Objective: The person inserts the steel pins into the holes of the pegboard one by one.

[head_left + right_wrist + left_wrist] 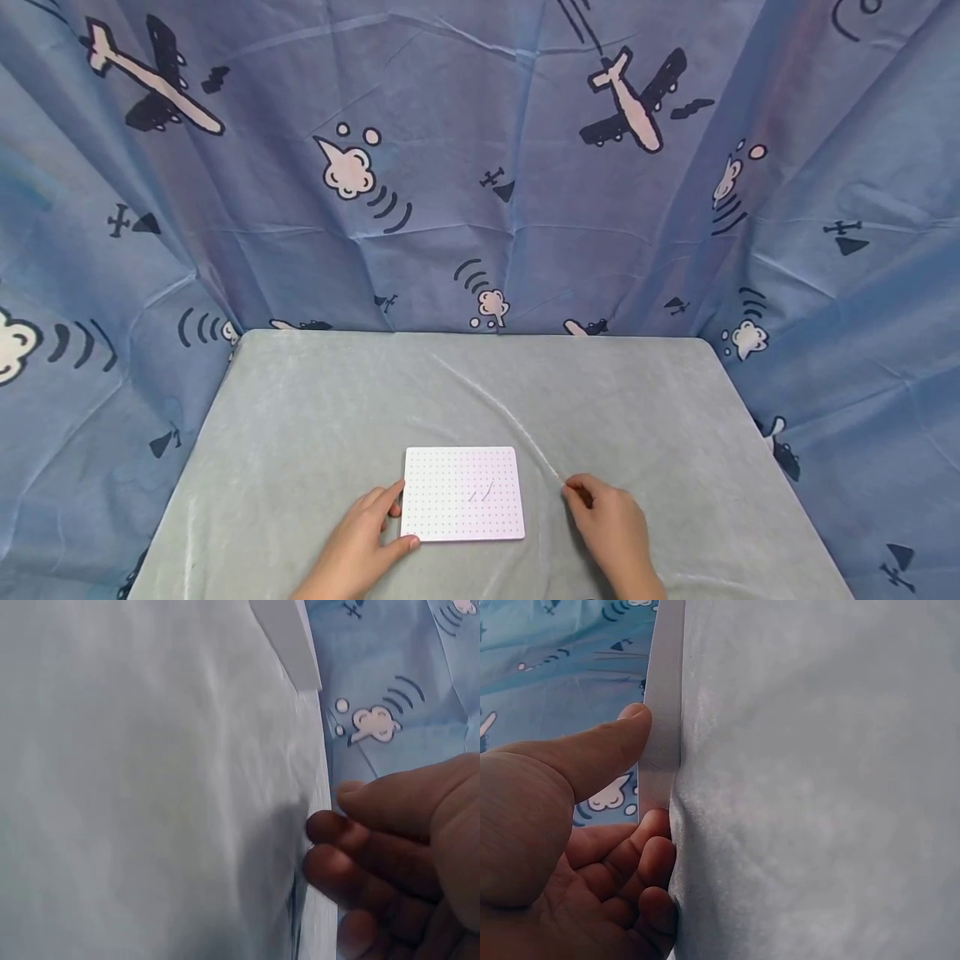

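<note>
A white rectangular board point(450, 467) with a grid of small dots lies flat on the cloth, with a few short red strokes right of its middle. My left hand point(365, 533) holds it at the left side, thumb by the near corner and index finger against the left edge. In the left wrist view the thumb touches the board's pale side point(664, 690), with the other fingers bent by the corner. To the right of the board, apart from it, my right hand point(611, 521) rests low over the cloth. Its fingers are loosely bent, and nothing shows between thumb and index fingertip.
A pale grey cloth point(315, 400) covers the table, with a long crease point(510, 412) running from the back toward the right hand. Blue curtains point(450, 250) printed with planes and clouds hang behind the table and on both sides.
</note>
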Motion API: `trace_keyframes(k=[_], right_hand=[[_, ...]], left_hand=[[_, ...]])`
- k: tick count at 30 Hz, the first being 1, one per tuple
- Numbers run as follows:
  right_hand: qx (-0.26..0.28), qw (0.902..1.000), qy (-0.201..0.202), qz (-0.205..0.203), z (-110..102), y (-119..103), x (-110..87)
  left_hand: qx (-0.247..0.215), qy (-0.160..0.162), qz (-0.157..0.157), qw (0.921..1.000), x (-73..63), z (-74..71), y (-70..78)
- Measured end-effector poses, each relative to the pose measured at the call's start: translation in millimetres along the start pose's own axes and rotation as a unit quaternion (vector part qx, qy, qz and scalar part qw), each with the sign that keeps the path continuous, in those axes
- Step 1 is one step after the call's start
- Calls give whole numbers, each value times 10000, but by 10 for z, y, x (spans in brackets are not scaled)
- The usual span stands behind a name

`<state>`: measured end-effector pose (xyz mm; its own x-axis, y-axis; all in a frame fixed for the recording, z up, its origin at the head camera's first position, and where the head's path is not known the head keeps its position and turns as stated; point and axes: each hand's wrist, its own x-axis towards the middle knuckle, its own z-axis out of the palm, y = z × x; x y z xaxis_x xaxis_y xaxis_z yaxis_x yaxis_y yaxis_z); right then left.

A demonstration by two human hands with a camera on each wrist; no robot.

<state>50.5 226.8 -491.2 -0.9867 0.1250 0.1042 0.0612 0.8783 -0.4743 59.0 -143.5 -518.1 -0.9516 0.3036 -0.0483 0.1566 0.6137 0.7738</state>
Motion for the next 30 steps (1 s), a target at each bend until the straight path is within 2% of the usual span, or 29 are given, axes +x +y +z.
trace_keyframes(k=[4, 8, 13, 20, 30], right_hand=[[-134, 9988, -320, 335, -61, 96, 36], [-335, 9965, -576, 496, -96, 129, 66], [-535, 9937, -828, 537, -107, 111, 97], [-903, 9881, -1190, 360, -134, 29, 176], [-811, 9801, -1640, 776, -131, 18, 254]], left_hand=[[2, -17, -16, 10000, 5, 2, -3], [15, 7, -6, 10000, 6, 3, -1], [27, 24, 4, 10000, 5, 1, 7], [36, 61, -59, 10000, -8, -6, 10], [13, 124, 53, 9999, -12, 13, -6]])
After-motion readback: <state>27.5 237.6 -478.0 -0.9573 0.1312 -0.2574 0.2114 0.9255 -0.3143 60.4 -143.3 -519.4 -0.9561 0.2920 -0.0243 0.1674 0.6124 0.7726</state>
